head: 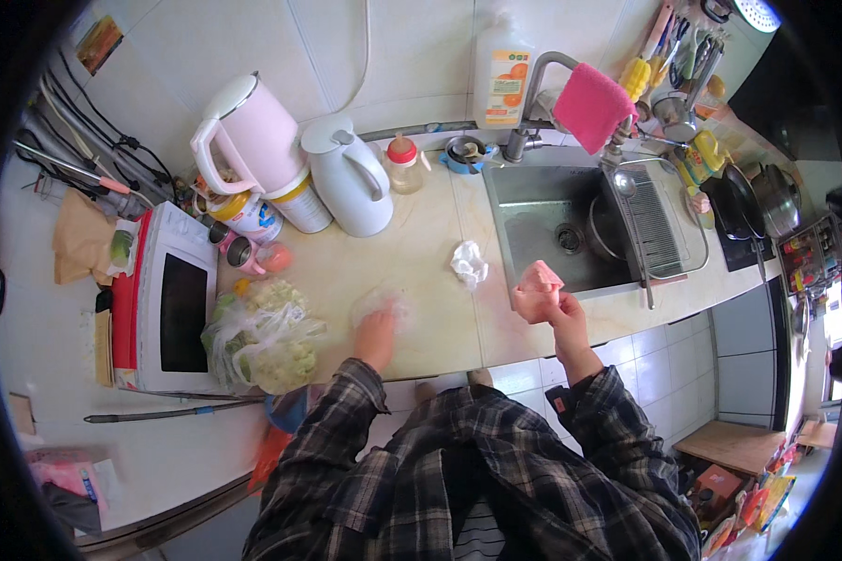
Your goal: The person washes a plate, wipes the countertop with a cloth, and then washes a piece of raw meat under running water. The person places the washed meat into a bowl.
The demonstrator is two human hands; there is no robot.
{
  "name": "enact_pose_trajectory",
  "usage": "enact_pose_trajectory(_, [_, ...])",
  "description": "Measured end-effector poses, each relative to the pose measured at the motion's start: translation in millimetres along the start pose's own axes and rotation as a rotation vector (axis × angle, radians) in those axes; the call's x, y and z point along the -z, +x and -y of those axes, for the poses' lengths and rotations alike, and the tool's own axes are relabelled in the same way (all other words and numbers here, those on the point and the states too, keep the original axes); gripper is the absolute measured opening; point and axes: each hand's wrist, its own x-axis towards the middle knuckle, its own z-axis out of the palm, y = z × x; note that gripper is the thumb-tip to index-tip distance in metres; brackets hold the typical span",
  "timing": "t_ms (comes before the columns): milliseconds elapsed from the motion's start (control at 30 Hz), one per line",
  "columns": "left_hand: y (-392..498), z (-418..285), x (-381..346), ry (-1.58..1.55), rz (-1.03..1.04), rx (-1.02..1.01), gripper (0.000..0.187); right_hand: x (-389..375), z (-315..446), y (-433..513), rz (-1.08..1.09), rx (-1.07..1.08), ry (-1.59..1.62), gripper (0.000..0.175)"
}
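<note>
My right hand (pixel 570 326) pinches a folded pink cloth (pixel 537 291), raised near the front left corner of the steel sink (pixel 509 231). On the countertop, my left hand (pixel 377 340) touches a thin, crumpled clear plastic bag (pixel 401 308); whether the fingers grip it cannot be told. A crumpled white tissue or thin plastic (pixel 469 264) lies between the hands, farther back. To the left of my left hand rests a cauliflower (pixel 281 350) partly covered by a clear plastic bag.
A white microwave (pixel 182 308) stands at the left. Behind are a pink kettle (pixel 252 133), a pale grey jug (pixel 351 175) and a baby bottle (pixel 405 166). A pot (pixel 603 224) sits in the sink; a bright pink cloth (pixel 593 105) hangs over the faucet. A dish rack (pixel 663 224) is to the right.
</note>
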Motion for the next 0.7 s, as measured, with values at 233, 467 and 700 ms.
enact_pose_trajectory(233, [-16, -13, 26, -0.269, -0.312, 0.263, 0.018, 8, 18, 41, 0.088, 0.001, -0.203, 0.016])
enact_pose_trajectory(467, [-81, -22, 64, -0.233, -0.427, 0.518, 0.034, -45, 14, 88, 0.304, -0.048, -0.187, 0.016])
enact_pose_trajectory(700, [-170, -16, 61, -0.143, -0.542, 0.664, 0.040, -80, 19, 101, 0.564, -0.205, -0.041, 0.019])
